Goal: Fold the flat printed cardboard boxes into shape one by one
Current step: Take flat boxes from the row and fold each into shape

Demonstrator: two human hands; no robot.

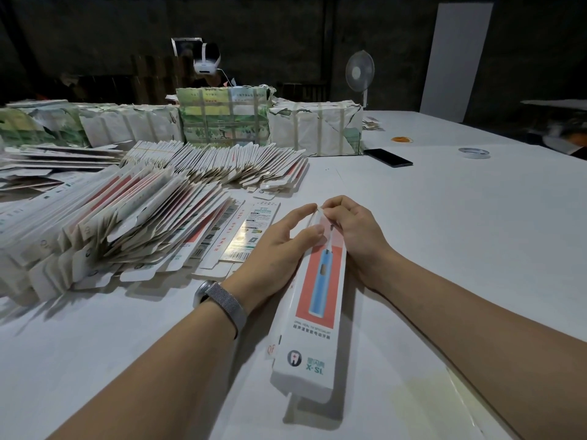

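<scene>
Box in work: we see a long printed box (pixel 313 315), already opened into a tube, lying lengthwise on the white surface (pixel 444 249) between our two forearms, its far end lifted toward the hands.
Far end flap: a small white flap (pixel 319 214) stands at the box's far end, between the fingertips of both hands.
Right hand: our right hand (pixel 352 230) has its fingers curled, pinching the flap.
Left hand: our left hand (pixel 282 246) rests along the box's left side with fingers nearly straight, its fingertips touching the flap; a mesh-band watch (pixel 219 301) sits on the wrist.
Flat stock: fanned rows of flat printed boxes (pixel 127 223) lie to the left, with another row (pixel 222 166) beyond.
Bundles: strapped wrapped bundles (pixel 222 119) line the far edge.
Periphery: a dark phone (pixel 388 157), a tape roll (pixel 474 152) and a standing fan (pixel 360 73) lie well apart to the right.
</scene>
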